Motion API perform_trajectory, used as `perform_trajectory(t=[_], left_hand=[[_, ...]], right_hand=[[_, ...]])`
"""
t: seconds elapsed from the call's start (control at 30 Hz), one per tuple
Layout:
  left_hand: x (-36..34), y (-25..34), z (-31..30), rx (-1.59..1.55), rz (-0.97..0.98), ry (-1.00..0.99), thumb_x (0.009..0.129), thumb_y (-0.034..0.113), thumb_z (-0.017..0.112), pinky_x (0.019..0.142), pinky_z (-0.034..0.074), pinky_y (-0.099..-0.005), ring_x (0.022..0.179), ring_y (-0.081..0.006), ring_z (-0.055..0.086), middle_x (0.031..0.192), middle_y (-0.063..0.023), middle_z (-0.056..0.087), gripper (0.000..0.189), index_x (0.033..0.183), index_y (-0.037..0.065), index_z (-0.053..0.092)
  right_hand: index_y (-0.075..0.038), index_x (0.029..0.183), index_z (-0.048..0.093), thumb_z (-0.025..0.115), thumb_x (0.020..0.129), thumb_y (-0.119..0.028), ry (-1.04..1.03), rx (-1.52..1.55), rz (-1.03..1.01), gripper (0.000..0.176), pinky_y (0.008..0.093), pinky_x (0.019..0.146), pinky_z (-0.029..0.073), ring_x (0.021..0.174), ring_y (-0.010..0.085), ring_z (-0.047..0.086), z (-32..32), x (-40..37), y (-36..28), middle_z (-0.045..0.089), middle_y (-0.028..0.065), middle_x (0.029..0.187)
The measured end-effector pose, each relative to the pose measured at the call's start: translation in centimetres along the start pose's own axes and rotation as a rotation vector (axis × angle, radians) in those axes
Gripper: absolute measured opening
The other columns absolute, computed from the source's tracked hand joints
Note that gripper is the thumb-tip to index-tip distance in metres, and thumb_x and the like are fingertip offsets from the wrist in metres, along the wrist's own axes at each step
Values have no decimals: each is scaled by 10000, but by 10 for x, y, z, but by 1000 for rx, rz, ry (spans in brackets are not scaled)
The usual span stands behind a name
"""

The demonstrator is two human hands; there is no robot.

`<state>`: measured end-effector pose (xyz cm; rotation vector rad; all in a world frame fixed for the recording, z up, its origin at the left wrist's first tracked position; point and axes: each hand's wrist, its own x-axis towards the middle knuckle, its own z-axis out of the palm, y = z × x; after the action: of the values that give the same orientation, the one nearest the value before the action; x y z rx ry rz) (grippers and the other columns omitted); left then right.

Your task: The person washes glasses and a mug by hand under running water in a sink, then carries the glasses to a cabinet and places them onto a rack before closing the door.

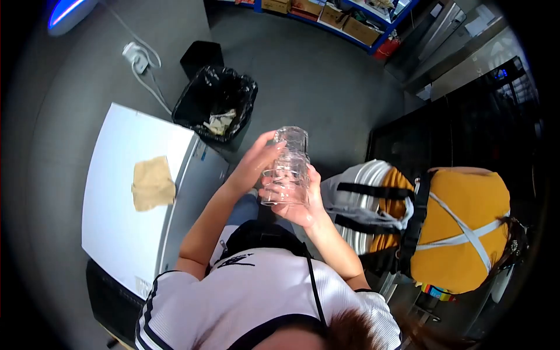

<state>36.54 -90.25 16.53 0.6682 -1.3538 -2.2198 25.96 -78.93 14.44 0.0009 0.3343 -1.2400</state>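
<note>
In front of my chest I hold a stack of clear drinking glasses (286, 188), nested one into another and tilted slightly; how many there are is hard to make out. My left hand (258, 156) wraps the upper part from the left side, its fingers across the glass. Lower down, my right hand (302, 211) supports the stack from beneath and from the right, and its fingers show through the clear walls. To the left, a tan cloth (153, 184) lies on a white-topped cabinet (119, 149).
A bin with a black bag (192, 108) and some waste stands beyond the cabinet. Close on my right is a person in a yellow apron (464, 219). Blue shelving (382, 42) holds cardboard boxes (360, 30) at the back. A plug with a cable (135, 57) is on the left wall.
</note>
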Motion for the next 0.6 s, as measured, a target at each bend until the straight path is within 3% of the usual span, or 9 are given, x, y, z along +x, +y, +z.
perform_trajectory(t=[0.1, 0.13, 0.27, 0.33, 0.43, 0.57, 0.6], left_hand=[[41, 4, -18, 170, -26, 16, 915, 266, 438, 830, 392, -251, 910, -132, 530, 1051, -93, 527, 383, 1206, 20, 406], [50, 9, -21, 164, -52, 9, 916, 281, 433, 833, 391, -251, 911, -144, 538, 1059, -103, 531, 398, 1208, 13, 403], [82, 20, -44, 227, -59, 62, 921, 235, 397, 829, 415, -272, 885, -186, 577, 992, -130, 584, 340, 1121, -23, 492], [101, 15, -58, 181, -79, 118, 901, 180, 443, 797, 429, -257, 859, -163, 572, 957, -123, 595, 282, 1057, -34, 540], [135, 15, -79, 203, -100, 152, 893, 169, 461, 791, 438, -262, 844, -167, 582, 949, -127, 603, 270, 1041, -40, 548], [188, 23, -105, 308, -53, 353, 872, 142, 506, 748, 451, -244, 795, -145, 593, 885, -103, 623, 220, 986, -33, 573], [206, 27, -108, 344, -63, 410, 868, 141, 517, 736, 452, -236, 786, -133, 593, 862, -94, 628, 202, 954, -28, 587]], right_hand=[[-59, 1209, 422, 504, 728, -609, -63, 164, -137, 736, 264, 574, 490, 978, 289, 533, -1, 18, -29, 535, 134, 1068], [-51, 1205, 426, 496, 730, -612, 2, 195, -198, 738, 260, 586, 495, 982, 299, 531, -2, 18, -40, 534, 133, 1060], [-34, 1147, 446, 533, 727, -574, 44, 374, -386, 690, 240, 589, 493, 985, 279, 494, -13, 22, -96, 521, 123, 1063], [-20, 1132, 436, 573, 717, -528, 72, 409, -453, 670, 221, 576, 482, 919, 237, 470, -19, 23, -129, 494, 116, 1061], [-21, 1125, 447, 583, 710, -528, 28, 396, -576, 669, 226, 595, 483, 898, 248, 475, -39, 21, -175, 504, 125, 1047], [-1, 1091, 480, 544, 722, -574, 166, 398, -903, 684, 269, 650, 475, 937, 262, 484, -47, 12, -225, 544, 127, 1005], [4, 1073, 491, 555, 722, -559, 116, 390, -957, 667, 268, 672, 467, 935, 267, 487, -53, 8, -238, 548, 128, 991]])
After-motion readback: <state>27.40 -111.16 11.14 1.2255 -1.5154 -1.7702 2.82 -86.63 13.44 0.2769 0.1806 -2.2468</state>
